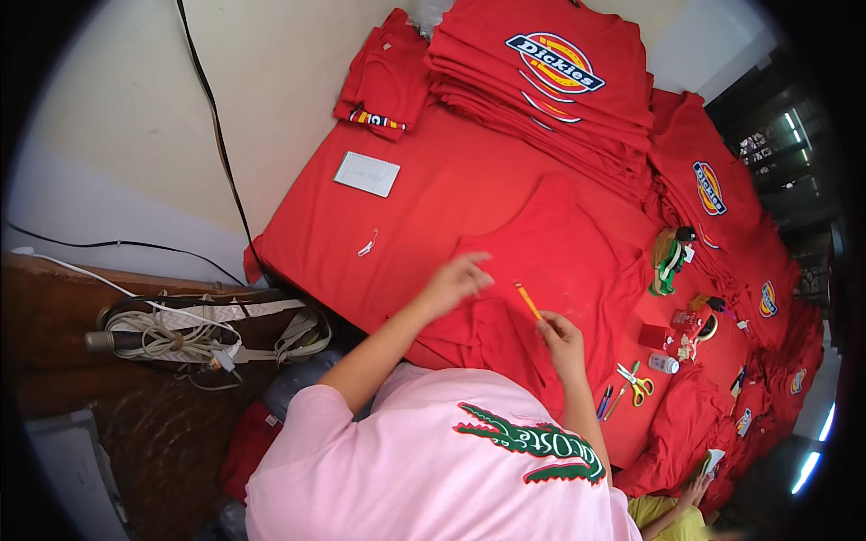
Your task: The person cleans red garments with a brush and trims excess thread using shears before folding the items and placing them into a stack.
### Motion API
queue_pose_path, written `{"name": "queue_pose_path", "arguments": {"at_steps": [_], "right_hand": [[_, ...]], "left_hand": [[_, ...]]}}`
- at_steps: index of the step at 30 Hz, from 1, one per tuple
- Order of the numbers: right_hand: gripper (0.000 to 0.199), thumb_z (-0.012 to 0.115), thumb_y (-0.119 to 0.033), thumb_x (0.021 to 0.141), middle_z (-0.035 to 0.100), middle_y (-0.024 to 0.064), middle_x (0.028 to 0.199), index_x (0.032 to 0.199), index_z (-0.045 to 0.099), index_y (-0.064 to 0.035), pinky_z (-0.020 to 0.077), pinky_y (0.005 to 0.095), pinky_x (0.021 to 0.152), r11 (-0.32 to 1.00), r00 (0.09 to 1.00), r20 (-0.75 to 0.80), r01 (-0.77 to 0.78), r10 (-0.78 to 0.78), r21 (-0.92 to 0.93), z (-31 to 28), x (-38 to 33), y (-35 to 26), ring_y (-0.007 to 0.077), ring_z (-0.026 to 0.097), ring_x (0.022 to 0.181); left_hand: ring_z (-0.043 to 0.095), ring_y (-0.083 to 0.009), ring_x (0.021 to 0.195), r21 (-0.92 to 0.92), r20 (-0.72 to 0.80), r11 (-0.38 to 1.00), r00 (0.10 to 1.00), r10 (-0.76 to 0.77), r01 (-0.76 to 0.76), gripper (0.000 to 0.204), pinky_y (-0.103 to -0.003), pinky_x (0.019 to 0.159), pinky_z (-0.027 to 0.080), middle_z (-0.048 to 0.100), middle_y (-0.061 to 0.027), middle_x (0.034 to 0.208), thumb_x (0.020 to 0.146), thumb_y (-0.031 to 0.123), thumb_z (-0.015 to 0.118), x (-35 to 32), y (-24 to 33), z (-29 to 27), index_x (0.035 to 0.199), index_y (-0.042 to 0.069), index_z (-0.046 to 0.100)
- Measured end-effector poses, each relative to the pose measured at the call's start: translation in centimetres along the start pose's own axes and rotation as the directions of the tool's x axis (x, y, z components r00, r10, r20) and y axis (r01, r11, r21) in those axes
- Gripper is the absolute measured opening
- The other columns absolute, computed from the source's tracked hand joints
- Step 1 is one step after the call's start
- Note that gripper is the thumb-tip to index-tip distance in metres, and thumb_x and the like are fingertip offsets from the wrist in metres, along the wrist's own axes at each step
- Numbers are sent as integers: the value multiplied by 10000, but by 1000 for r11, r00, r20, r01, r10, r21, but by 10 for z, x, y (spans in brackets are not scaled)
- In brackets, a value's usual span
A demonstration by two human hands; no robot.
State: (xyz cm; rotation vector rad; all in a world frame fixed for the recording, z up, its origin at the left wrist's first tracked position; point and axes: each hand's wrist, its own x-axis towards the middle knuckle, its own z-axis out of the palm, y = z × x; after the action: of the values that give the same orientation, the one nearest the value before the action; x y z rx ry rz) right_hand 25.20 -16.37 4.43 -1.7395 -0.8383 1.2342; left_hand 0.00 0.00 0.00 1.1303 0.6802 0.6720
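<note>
My right hand (561, 337) pinches a thin yellow pencil (527, 301) near its lower end, and the pencil points up and to the left. My left hand (456, 283) hovers over the cloth a little to the left, with its fingers apart and nothing visible in them. Under both hands lies a red shirt (559, 239), spread out flat on the red-covered table (361, 243). Its near part is bunched in folds close to my body.
Stacked red printed shirts (541, 63) rise at the back, with more piles (713, 180) at right. A notepad (366, 174) lies at left. Yellow-handled scissors (637, 385), a small white bottle (663, 363) and pens sit at right. Another person's hand (693, 494) shows at lower right.
</note>
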Motion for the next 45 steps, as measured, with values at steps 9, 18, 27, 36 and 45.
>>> {"name": "queue_pose_path", "arguments": {"at_steps": [9,18,27,36,45], "right_hand": [[243,629,-103,1051,708,41,894,1252,735,-17,510,260,659,989,995,100,8,7,-145,26,-7,-33,86,595,716],[329,743,-178,964,671,140,1164,1258,691,-38,560,357,771,854,887,-23,437,-461,-281,6,9,-91,231,650,845],[100,674,-41,947,676,181,879,1032,697,6,549,420,738,727,514,-523,379,-680,-572,-151,53,-86,344,688,818],[309,735,-224,956,723,202,905,1171,687,-7,559,492,763,612,358,-612,-127,-705,-780,-324,176,-121,396,718,848],[576,813,-148,841,707,117,1036,1372,611,-52,544,416,715,818,506,-681,90,-529,-569,-244,101,-71,254,656,741]], "left_hand": [[617,-109,728,-185,-240,980,964,-118,75,216,-268,692,538,703,-58,964,1024,167,597,35,16,-11,1147,18,693],[539,-46,673,347,147,937,989,-20,-33,156,-223,623,445,559,31,727,1040,181,690,80,104,48,953,55,658],[629,-111,892,385,205,912,977,62,-139,342,-259,829,519,687,-56,1014,1022,72,664,64,23,109,1344,-3,576],[708,-180,950,552,-18,829,996,-91,86,168,-313,852,558,711,-116,1089,1006,75,677,24,-4,17,1143,-16,709],[538,-343,1340,821,-191,572,941,279,-3,469,-448,1080,453,578,-186,1413,950,150,750,17,5,-4,1379,35,599]]}}
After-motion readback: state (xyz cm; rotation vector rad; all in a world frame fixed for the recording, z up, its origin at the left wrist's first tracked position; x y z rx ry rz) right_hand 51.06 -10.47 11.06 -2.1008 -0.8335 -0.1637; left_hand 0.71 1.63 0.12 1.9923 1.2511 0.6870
